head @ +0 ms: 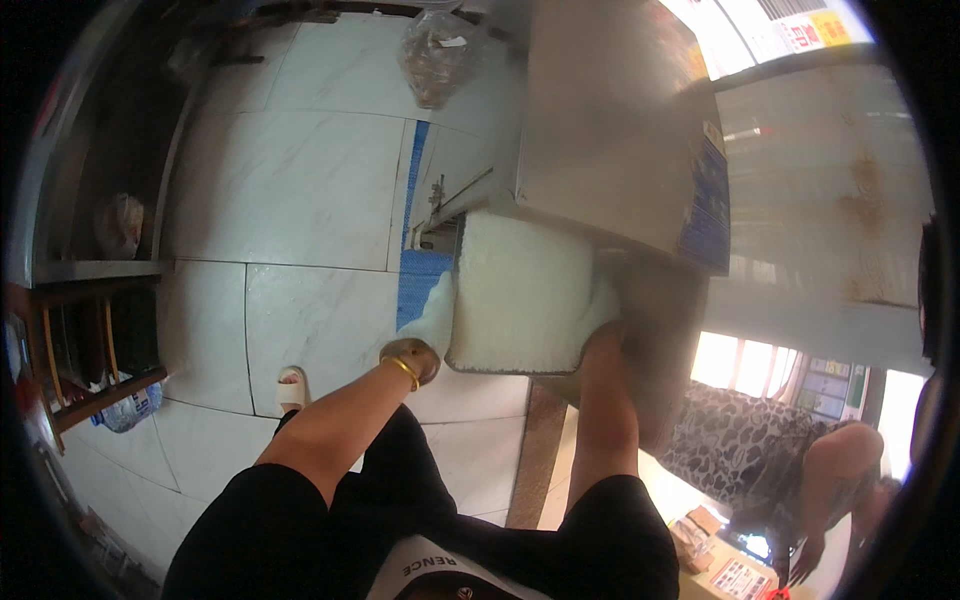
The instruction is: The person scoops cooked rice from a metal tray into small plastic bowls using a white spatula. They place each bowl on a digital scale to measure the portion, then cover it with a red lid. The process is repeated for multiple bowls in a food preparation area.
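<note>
A rectangular tray (514, 372) with thin dark edges is level in front of me, filled with a white, grainy-topped food that looks like cooked rice (525, 296). White cloth or a glove covers my left hand (435, 315), which grips the tray's left side; a gold bangle circles that wrist. On the opposite side, my right hand (602, 304), also in white cloth, holds the tray, its fingers blurred by steam. The tray's far end meets the opening of a stainless steel cabinet (615, 135), and whether part of it is still inside cannot be told.
Steam hangs around the cabinet. A metal pipe with a valve (436, 193) and a blue woven mat (424, 281) lie left of the tray. A tied plastic bag (439, 56) rests on the tiled floor. At right, another person (840, 465) bends over a counter.
</note>
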`<state>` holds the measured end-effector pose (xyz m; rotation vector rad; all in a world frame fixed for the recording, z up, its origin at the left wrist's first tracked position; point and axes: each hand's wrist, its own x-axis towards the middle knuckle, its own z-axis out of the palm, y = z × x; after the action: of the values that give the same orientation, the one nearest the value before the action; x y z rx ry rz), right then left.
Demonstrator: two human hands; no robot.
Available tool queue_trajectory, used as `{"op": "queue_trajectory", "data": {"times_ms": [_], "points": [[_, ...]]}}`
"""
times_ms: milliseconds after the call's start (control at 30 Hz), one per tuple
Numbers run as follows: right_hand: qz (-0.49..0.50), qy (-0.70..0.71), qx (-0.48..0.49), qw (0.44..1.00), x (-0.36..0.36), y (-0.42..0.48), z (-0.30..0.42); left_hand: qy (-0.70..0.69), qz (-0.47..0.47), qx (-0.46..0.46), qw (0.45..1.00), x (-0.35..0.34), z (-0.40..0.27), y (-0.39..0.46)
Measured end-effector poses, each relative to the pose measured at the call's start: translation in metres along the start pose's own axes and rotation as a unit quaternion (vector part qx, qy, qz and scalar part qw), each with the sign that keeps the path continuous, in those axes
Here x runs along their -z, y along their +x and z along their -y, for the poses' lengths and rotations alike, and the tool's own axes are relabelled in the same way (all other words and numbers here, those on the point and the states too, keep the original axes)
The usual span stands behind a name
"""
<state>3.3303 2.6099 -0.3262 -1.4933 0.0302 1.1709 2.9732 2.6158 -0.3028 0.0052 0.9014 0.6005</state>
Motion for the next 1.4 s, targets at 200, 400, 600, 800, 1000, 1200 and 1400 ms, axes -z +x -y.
{"op": "queue_trajectory", "data": {"times_ms": [200, 400, 600, 800, 1000, 1200, 1400], "points": [[-0.003, 0.016, -0.001, 1.000, 0.037, -0.101, -0.020, 0.054, 0.049, 0.058, 0.996, 0.039, 0.029, -0.079], [0.099, -0.126, 0.085, 0.983, 0.016, -0.280, -0.040, 0.070, 0.097, 0.025, 0.993, 0.088, 0.006, -0.164], [0.244, -0.084, 0.011, 0.966, -0.027, -0.427, -0.080, 0.098, 0.148, -0.041, 0.983, 0.146, -0.091, -0.267], [0.093, -0.104, 0.062, 0.988, -0.369, -0.629, -0.175, 0.048, 0.119, -0.139, 0.982, 0.278, -0.221, -0.406], [0.259, -0.144, -0.030, 0.955, -0.562, -0.560, -0.245, -0.094, -0.023, -0.251, 0.963, 0.409, -0.308, -0.506], [0.357, -0.288, -0.077, 0.886, -0.782, -0.607, -0.337, -0.221, -0.120, -0.347, 0.903, 0.485, -0.384, -0.580], [0.452, -0.403, -0.074, 0.793, -0.935, -0.603, -0.425, -0.252, -0.108, -0.533, 0.800, 0.536, -0.453, -0.600]]}}
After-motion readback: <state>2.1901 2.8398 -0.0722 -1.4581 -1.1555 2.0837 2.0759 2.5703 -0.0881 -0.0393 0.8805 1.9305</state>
